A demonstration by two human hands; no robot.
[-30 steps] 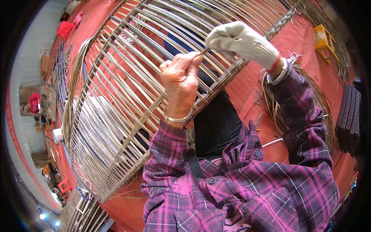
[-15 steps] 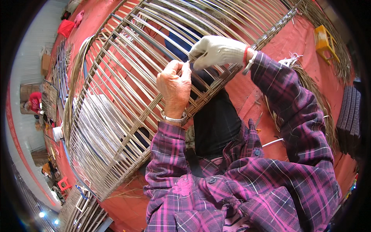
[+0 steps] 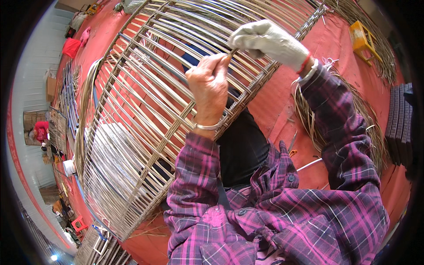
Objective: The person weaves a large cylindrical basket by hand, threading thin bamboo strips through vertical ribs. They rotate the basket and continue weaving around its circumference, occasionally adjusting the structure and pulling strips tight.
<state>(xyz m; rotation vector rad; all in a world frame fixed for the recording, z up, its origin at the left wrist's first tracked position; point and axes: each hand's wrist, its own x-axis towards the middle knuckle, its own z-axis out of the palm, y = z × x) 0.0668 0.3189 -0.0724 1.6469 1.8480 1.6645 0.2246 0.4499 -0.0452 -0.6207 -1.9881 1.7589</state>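
A large openwork panel of brown and tan rattan-like strands (image 3: 173,129) lies tilted across my lap, with a woven band along its near edge. Over its near right part, my bare left hand (image 3: 208,88) pinches a short visible length of brown strand (image 3: 232,51) between thumb and fingers. My right hand (image 3: 270,44), in a white glove, is closed on the other end of that strand, just above and to the right. Both hands are raised over the rods, and the strand's tips are hidden in my fingers.
Coiled strands (image 3: 309,117) lie on the red floor covering at right. Beyond them are a yellow stool (image 3: 365,43) and a stack of dark ridged pieces (image 3: 399,123). A white roll (image 3: 69,168) stands past the panel's left side. A person in red (image 3: 42,131) is far left.
Both hands have moved up and to the right, the gloved one further. A bit more strand shows between them. The whole view has shifted slightly.
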